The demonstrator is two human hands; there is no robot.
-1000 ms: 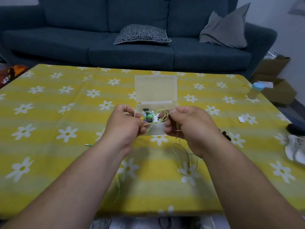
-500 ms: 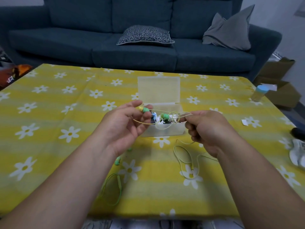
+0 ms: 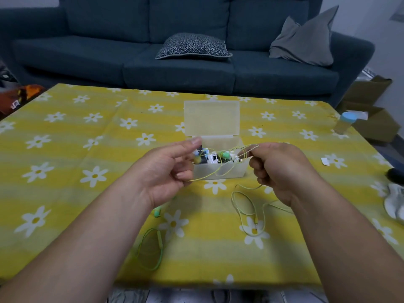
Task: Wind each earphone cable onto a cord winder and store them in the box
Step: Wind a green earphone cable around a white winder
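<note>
Yellow cable [image 3: 203, 177] strung in the air between both hands, just in front of the box [image 3: 231, 172]. Left hand [image 3: 166, 171] pinching one end, a small yellow blob at the fingertips, too blurred to name. Right hand [image 3: 282, 169] curled round the other strands, fingers mostly hidden behind its back. Slack looping down onto the table [image 3: 65, 193], plug [image 3: 256, 224] lying within the loop. Box open, lid [image 3: 212, 117] upright; inside, a jumble of white, green and black bits, hard to sort. Green cable [image 3: 150, 250] nearer on the cloth, partly behind the left forearm. Bottle [image 3: 344, 123] near the table's right edge.
</note>
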